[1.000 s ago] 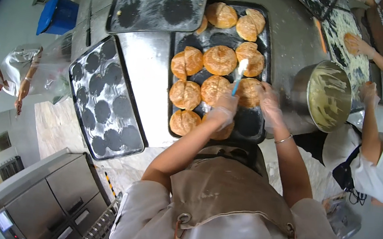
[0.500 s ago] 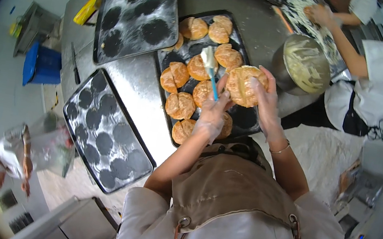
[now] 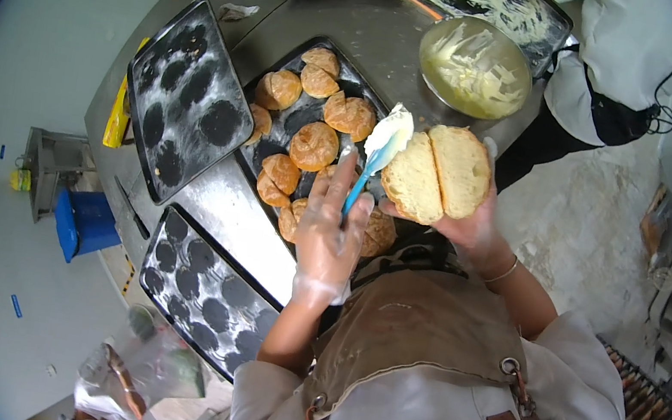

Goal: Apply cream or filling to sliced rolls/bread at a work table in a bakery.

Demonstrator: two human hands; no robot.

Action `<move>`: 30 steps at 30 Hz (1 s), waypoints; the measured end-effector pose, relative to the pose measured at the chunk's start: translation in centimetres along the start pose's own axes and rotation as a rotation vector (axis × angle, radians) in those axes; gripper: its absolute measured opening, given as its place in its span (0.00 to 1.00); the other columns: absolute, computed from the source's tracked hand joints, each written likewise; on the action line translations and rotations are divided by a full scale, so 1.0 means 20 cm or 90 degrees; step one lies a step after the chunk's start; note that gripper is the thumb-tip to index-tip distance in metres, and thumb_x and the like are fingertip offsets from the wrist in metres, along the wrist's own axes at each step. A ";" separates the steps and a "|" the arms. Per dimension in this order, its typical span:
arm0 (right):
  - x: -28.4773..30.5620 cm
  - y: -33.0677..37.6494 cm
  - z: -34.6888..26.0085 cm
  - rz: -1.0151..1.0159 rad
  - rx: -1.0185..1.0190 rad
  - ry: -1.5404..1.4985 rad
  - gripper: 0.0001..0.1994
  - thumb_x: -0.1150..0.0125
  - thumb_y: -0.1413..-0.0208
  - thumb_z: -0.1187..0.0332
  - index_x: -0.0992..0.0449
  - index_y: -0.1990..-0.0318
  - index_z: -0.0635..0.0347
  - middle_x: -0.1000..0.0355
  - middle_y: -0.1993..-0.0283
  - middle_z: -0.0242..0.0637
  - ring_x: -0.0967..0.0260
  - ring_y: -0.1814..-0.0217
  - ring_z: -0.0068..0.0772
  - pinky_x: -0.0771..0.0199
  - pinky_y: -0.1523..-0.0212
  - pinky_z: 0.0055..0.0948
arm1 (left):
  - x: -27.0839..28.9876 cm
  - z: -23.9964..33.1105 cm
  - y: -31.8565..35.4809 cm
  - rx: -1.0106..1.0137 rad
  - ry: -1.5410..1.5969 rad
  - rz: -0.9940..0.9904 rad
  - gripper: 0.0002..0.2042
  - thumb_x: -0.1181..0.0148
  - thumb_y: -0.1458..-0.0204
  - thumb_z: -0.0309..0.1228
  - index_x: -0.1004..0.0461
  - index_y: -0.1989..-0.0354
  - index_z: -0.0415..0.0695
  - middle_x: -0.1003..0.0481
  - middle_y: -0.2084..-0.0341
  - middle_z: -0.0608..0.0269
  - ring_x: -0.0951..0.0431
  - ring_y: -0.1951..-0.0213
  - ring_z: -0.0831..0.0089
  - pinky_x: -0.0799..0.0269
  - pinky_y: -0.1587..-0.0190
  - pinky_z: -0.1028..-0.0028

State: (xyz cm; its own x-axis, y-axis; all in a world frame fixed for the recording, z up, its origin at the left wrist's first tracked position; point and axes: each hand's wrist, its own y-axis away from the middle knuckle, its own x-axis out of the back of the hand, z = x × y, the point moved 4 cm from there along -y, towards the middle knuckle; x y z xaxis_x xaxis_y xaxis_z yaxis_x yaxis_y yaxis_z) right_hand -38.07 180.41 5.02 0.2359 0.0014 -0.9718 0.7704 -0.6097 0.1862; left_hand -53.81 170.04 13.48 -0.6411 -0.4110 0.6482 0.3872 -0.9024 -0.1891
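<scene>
My right hand [image 3: 486, 225] cradles a bun [image 3: 460, 173] split open, its two pale cut faces turned up, with a seam between them. A blue spatula [image 3: 363, 181] is gripped in my left hand [image 3: 323, 238], some fingers stretched forward. White cream [image 3: 391, 130] is heaped on the spatula's head, right beside the bun's left edge; whether they touch I cannot tell. Both hands wear clear gloves. Beneath them lies a dark baking tray [image 3: 291, 127] of golden buns [image 3: 313, 147], several partly hidden by my left hand.
A metal bowl [image 3: 425, 82] smeared with cream stands at the far right, near an orange-handled tool [image 3: 419, 3]. Floured moulded trays [image 3: 189, 105] lie to the left, along with a knife [image 3: 132, 210]. Another person [image 3: 607, 51] stands beyond the bowl.
The bun, earlier crust up in my right hand, now lies opened with its cut faces showing. My left hand has turned palm down, with the creamed spatula beside the bun.
</scene>
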 end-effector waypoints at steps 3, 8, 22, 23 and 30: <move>-0.05 -0.01 -0.16 -0.047 0.044 0.009 0.32 0.66 0.33 0.42 0.42 0.31 0.54 0.45 0.28 0.37 0.48 0.26 0.37 0.48 0.28 0.46 | -0.01 0.11 0.00 -0.008 0.016 -0.028 0.20 0.46 0.40 0.28 0.31 0.38 0.45 0.27 0.68 0.49 0.24 0.66 0.61 0.28 0.60 0.67; -0.08 -0.02 -0.34 0.022 0.083 0.015 0.32 0.64 0.34 0.42 0.41 0.31 0.54 0.43 0.29 0.38 0.47 0.26 0.39 0.50 0.28 0.49 | -0.17 0.26 -0.03 -0.053 -0.167 0.016 0.24 0.39 0.50 0.19 0.26 0.42 0.46 0.27 0.72 0.54 0.26 0.76 0.65 0.29 0.73 0.70; -0.16 -0.11 -0.62 -0.069 0.121 -0.088 0.32 0.63 0.33 0.43 0.41 0.32 0.57 0.42 0.30 0.39 0.47 0.27 0.38 0.51 0.27 0.44 | -0.26 0.45 -0.09 0.397 0.370 -0.188 0.17 0.59 0.32 0.32 0.32 0.42 0.36 0.29 0.79 0.67 0.37 0.85 0.84 0.42 0.81 0.84; -0.18 -0.12 -0.59 -0.074 0.113 -0.088 0.32 0.63 0.33 0.43 0.41 0.32 0.57 0.42 0.30 0.39 0.47 0.27 0.38 0.51 0.27 0.44 | -0.30 0.43 -0.12 0.398 0.370 -0.178 0.17 0.59 0.32 0.32 0.32 0.42 0.36 0.29 0.79 0.67 0.37 0.85 0.84 0.42 0.81 0.84; -0.24 -0.18 -0.61 -0.108 0.155 -0.036 0.31 0.60 0.34 0.44 0.40 0.32 0.54 0.41 0.30 0.38 0.46 0.27 0.38 0.50 0.27 0.46 | -0.25 0.36 0.09 0.501 0.545 -0.295 0.17 0.59 0.32 0.34 0.29 0.47 0.34 0.28 0.79 0.64 0.37 0.87 0.83 0.42 0.83 0.83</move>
State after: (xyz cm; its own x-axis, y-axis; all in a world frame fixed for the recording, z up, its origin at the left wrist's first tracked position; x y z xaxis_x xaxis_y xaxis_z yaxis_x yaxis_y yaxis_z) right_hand -34.71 192.19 10.88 0.0770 0.0797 -0.9938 0.6301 -0.7764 -0.0135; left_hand -45.09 171.33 15.16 -0.9326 -0.2950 -0.2077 0.1115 -0.7833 0.6116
